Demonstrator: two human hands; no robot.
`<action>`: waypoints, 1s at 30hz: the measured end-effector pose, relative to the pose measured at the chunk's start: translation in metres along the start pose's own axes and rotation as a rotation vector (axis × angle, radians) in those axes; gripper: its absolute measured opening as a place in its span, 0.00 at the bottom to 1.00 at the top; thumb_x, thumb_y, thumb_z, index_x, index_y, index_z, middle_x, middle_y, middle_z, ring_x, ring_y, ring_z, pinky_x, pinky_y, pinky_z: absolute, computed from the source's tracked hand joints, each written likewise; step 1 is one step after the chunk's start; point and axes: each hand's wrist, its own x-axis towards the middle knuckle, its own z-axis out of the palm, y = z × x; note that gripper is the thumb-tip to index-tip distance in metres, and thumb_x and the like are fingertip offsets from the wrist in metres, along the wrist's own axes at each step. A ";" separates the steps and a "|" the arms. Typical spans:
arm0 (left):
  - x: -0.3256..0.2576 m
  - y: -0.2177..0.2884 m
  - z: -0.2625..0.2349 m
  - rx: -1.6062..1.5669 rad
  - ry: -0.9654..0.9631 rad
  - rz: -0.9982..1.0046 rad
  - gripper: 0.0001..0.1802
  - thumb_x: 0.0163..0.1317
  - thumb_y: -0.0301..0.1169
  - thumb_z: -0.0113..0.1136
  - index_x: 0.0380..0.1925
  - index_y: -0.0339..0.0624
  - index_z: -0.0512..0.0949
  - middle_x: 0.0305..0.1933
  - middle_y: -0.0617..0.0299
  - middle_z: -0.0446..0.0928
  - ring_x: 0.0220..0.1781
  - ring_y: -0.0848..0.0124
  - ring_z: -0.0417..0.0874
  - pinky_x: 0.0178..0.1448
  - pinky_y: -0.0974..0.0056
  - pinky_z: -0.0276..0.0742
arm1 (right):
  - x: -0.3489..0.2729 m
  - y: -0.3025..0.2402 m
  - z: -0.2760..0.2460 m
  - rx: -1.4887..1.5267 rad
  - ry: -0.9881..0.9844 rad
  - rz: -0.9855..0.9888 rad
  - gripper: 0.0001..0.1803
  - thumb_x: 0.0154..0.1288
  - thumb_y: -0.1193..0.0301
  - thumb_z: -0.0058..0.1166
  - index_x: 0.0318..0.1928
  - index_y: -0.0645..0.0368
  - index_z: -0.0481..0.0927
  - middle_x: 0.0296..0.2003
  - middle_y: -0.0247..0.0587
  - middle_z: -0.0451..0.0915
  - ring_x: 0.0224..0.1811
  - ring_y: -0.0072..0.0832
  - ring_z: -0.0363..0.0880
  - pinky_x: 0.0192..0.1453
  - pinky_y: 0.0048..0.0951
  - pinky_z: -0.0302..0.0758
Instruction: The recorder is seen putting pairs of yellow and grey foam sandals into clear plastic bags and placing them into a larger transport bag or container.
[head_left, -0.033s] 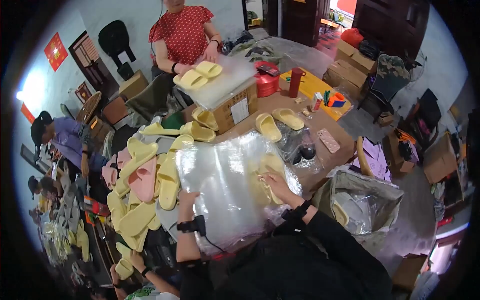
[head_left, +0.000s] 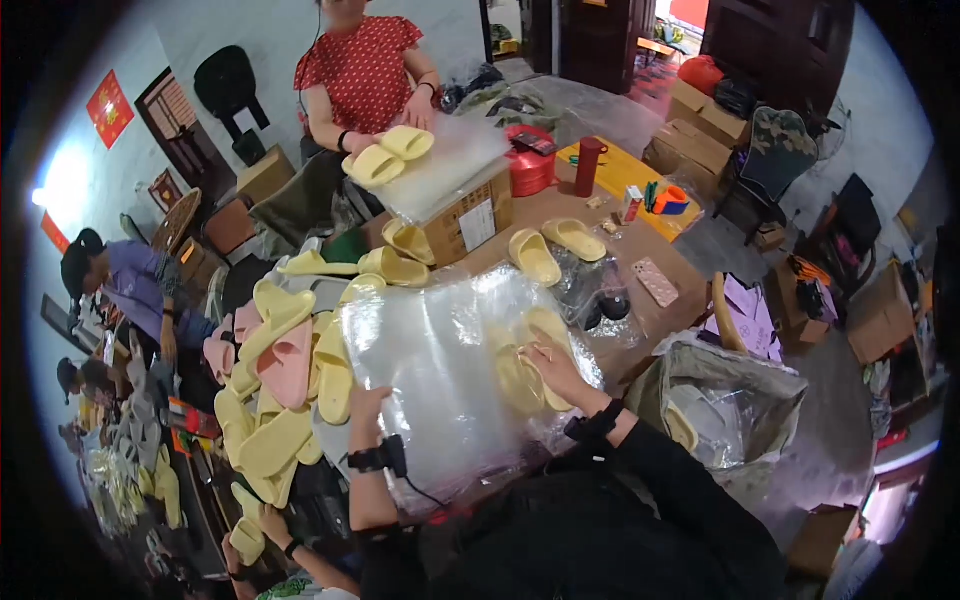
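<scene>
Fingers of the right hand (head_left: 556, 368) curl over a pair of yellow slippers (head_left: 522, 362) inside the clear plastic bag (head_left: 440, 380), while the left hand (head_left: 366, 408) grips the bag's near-left edge, fingers closed on the film. The bag lies on the brown table (head_left: 590, 215), crowded on its left by a heap of yellow and pink slippers (head_left: 285, 370). Open tabletop shows beyond, around two loose slippers (head_left: 552, 248). Glare on the film blurs the slippers' outline.
</scene>
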 end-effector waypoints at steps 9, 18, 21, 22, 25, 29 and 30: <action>-0.017 0.027 -0.041 -0.101 -0.008 0.016 0.19 0.44 0.19 0.57 0.41 0.27 0.71 0.33 0.53 0.76 0.31 0.64 0.79 0.34 0.63 0.76 | 0.086 -0.103 -0.072 -0.058 0.190 -0.405 0.22 0.68 0.66 0.38 0.60 0.60 0.62 0.50 0.41 0.70 0.56 0.27 0.64 0.61 0.27 0.57; -0.033 0.071 0.030 -0.457 -0.254 -0.047 0.22 0.47 0.17 0.55 0.47 0.31 0.68 0.37 0.53 0.76 0.33 0.64 0.80 0.37 0.62 0.79 | 0.177 -0.078 -0.128 -0.119 0.360 -0.232 0.21 0.68 0.58 0.35 0.48 0.59 0.74 0.44 0.48 0.74 0.52 0.36 0.69 0.55 0.30 0.65; -0.034 0.082 0.058 -0.596 -0.324 -0.003 0.22 0.50 0.18 0.56 0.47 0.32 0.68 0.40 0.57 0.75 0.40 0.65 0.78 0.42 0.63 0.77 | 0.214 -0.004 -0.149 -0.198 0.223 0.023 0.22 0.65 0.65 0.37 0.53 0.66 0.70 0.62 0.46 0.60 0.65 0.32 0.56 0.65 0.26 0.54; -0.030 0.088 0.081 -0.669 -0.430 -0.035 0.21 0.50 0.18 0.56 0.48 0.32 0.69 0.40 0.57 0.75 0.40 0.65 0.77 0.42 0.63 0.77 | 0.219 0.051 -0.194 -0.510 0.229 -0.177 0.20 0.64 0.64 0.38 0.51 0.63 0.72 0.57 0.48 0.64 0.62 0.34 0.60 0.61 0.28 0.58; -0.020 0.070 0.086 -0.642 -0.344 -0.134 0.16 0.51 0.19 0.57 0.42 0.27 0.71 0.38 0.53 0.76 0.36 0.65 0.78 0.39 0.62 0.77 | 0.213 0.048 -0.155 -0.049 0.157 -0.233 0.17 0.64 0.72 0.35 0.47 0.58 0.76 0.49 0.47 0.73 0.54 0.35 0.68 0.58 0.29 0.62; -0.024 0.066 0.136 -0.654 -0.520 -0.208 0.16 0.51 0.22 0.58 0.40 0.25 0.72 0.34 0.53 0.77 0.36 0.65 0.79 0.37 0.63 0.77 | 0.211 0.036 -0.196 0.532 0.137 0.014 0.14 0.66 0.66 0.39 0.42 0.58 0.77 0.39 0.33 0.75 0.41 0.22 0.72 0.46 0.23 0.68; -0.023 0.047 0.129 -0.635 -0.462 -0.235 0.15 0.51 0.22 0.58 0.40 0.24 0.72 0.34 0.53 0.77 0.36 0.66 0.79 0.37 0.63 0.78 | 0.196 -0.009 -0.168 0.058 0.062 -0.290 0.14 0.66 0.67 0.39 0.43 0.57 0.77 0.39 0.32 0.75 0.41 0.22 0.72 0.47 0.23 0.68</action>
